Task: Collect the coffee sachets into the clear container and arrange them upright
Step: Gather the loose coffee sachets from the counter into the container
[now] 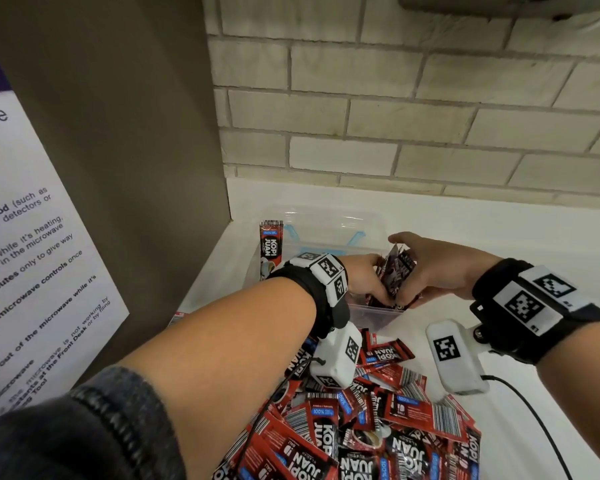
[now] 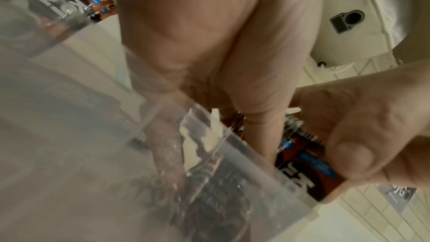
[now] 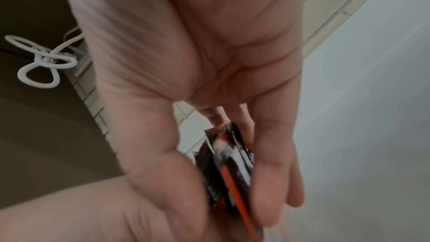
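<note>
Left hand (image 1: 361, 282) fingertips vanish behind the bundle of sachets (image 1: 395, 275), low in the clear container (image 1: 368, 315). The right wrist view smears that bundle, print unreadable. At six o'clock the sachet pile (image 1: 378, 427) runs off the head view's bottom edge. At nine o'clock, the notice (image 1: 25, 254) is cropped.

You face a wall (image 1: 395, 109) of pale bricks with grey joints, meeting a white counter (image 1: 499, 230) that runs off to your right. On your left a brown panel (image 1: 118, 133) stands on the counter against the wall, and a white printed notice (image 1: 25, 271) about microwave use hangs on it. A grey fixture (image 1: 499, 3) sits high on the wall. Light is soft and even.
</note>
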A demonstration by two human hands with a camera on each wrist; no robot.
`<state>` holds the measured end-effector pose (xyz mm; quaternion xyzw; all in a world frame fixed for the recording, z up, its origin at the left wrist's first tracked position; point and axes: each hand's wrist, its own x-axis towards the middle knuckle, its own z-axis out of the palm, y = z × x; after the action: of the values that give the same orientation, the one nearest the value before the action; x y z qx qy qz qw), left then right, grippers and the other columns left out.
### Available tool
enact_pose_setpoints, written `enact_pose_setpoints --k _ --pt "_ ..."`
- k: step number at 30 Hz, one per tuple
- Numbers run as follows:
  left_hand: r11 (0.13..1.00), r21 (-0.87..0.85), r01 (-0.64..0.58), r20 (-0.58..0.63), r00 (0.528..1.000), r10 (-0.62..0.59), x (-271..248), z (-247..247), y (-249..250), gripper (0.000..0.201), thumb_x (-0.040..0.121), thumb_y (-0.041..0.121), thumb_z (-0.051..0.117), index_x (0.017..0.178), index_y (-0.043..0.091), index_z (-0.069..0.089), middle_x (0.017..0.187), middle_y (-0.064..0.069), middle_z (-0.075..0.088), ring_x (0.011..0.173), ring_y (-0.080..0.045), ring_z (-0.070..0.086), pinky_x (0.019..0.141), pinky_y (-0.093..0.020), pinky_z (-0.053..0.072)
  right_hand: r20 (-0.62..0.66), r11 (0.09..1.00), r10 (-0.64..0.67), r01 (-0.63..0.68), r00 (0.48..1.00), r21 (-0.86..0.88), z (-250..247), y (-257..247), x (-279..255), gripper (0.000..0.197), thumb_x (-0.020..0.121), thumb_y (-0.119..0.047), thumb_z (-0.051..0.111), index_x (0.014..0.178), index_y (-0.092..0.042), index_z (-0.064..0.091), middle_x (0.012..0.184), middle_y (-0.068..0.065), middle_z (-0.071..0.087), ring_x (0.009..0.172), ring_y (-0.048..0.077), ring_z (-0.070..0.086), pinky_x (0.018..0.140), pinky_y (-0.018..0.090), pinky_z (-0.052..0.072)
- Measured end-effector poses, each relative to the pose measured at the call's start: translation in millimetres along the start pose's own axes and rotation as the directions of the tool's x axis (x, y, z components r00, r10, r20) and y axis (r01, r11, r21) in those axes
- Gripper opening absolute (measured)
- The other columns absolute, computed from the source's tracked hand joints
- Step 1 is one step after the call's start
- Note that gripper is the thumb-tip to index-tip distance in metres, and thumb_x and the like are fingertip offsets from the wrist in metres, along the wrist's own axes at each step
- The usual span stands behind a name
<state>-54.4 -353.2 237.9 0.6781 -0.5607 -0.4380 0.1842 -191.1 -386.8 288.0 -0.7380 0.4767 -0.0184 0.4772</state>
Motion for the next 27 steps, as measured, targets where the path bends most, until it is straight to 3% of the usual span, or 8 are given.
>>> enact_pose_setpoints --k 4,7,10,12,15,19,24,27 --pt "0.998 -0.04 -0.055 -0.051 0.997 0.053 -0.3 -1.3 0.0 0.078 0.079 0.017 0.078 0.145 0.019 0.037 0.137 -0.005 0.056 0.124 -0.025 0.053 0.1 -0.036 0.046 -0.132 0.991 -0.082 0.067 0.988 -0.115 0.3 -0.3 2.3 0.099 0.064 0.022 0.068 0.145 -0.02 0.03 0.12 0.014 0.05 0.096 0.034 0.062 0.079 0.045 0.058" --pt "0.995 -0.031 -0.097 -0.086 0.992 0.094 -2.6 -3.6 2.1 0.085 0.081 0.012 0.076 0.151 0.02 0.029 0.141 -0.007 0.052 0.125 -0.027 0.052 0.094 -0.032 0.046 -0.219 0.994 -0.108 0.108 0.97 -0.015 -0.6 -0.5 6.4 0.083 0.073 0.02 0.065 0.141 -0.018 0.036 0.11 0.01 0.051 0.084 0.033 0.064 0.072 0.042 0.059" --pt "0.997 0.036 -0.075 -0.107 0.991 0.079 0.4 -1.9 1.6 0.071 0.077 0.01 0.079 0.139 0.012 0.046 0.13 -0.009 0.06 0.116 -0.027 0.058 0.089 -0.031 0.049 -0.183 0.997 -0.08 0.079 0.98 -0.015 0.3 -0.5 5.7 0.083 0.073 0.012 0.072 0.14 -0.02 0.036 0.101 0.005 0.051 0.077 0.032 0.066 0.066 0.038 0.06" --pt "0.995 0.088 -0.045 -0.093 0.994 0.053 1.1 0.9 1.5 0.062 0.074 0.009 0.081 0.13 0.008 0.054 0.122 -0.01 0.064 0.113 -0.028 0.059 0.094 -0.034 0.049 -0.121 0.998 -0.054 0.049 0.991 -0.045 1.4 -0.7 3.1 0.095 0.067 0.014 0.075 0.142 -0.025 0.032 0.101 0.004 0.051 0.081 0.031 0.066 0.065 0.036 0.06" --pt "0.981 0.19 -0.044 -0.067 0.996 0.058 -0.7 2.2 3.4 0.051 0.077 0.005 0.074 0.124 0.004 0.058 0.119 -0.011 0.064 0.107 -0.027 0.06 0.095 -0.036 0.05 -0.064 0.997 -0.039 0.035 0.997 -0.066 2.3 -0.4 0.7 0.107 0.064 0.023 0.07 0.145 -0.029 0.024 0.1 0.008 0.051 0.09 0.033 0.065 0.075 0.041 0.059" --pt "0.954 0.3 -0.007 -0.04 0.999 0.02 -0.9 4.1 6.8 0.048 0.08 0.003 0.069 0.126 0.0 0.054 0.121 -0.016 0.063 0.105 -0.03 0.061 0.089 -0.036 0.051 -0.092 0.989 -0.06 0.046 0.994 -0.143 2.4 0.0 1.2 0.109 0.063 0.024 0.066 0.147 -0.029 0.021 0.099 0.013 0.052 0.097 0.039 0.064 0.082 0.049 0.056" --pt "0.975 0.217 0.046 -0.086 0.996 -0.028 -2.5 1.3 11.9 0.062 0.077 0.005 0.076 0.132 0.0 0.046 0.12 -0.014 0.061 0.105 -0.028 0.061 0.087 -0.034 0.052 -0.129 0.983 -0.093 0.071 0.987 -0.167 1.8 -0.4 1.0 0.102 0.063 0.022 0.065 0.145 -0.024 0.026 0.103 0.02 0.055 0.089 0.041 0.066 0.084 0.053 0.054" --pt "0.992 0.063 0.11 -0.063 0.992 -0.106 0.2 1.7 12.5 0.089 0.069 0.001 0.081 0.142 0.003 0.03 0.123 -0.016 0.058 0.11 -0.033 0.061 0.093 -0.042 0.054 -0.127 0.985 -0.097 0.077 0.987 -0.156 1.4 0.8 1.7 0.101 0.062 0.023 0.066 0.144 -0.023 0.029 0.109 0.02 0.055 0.094 0.041 0.065 0.083 0.052 0.055"
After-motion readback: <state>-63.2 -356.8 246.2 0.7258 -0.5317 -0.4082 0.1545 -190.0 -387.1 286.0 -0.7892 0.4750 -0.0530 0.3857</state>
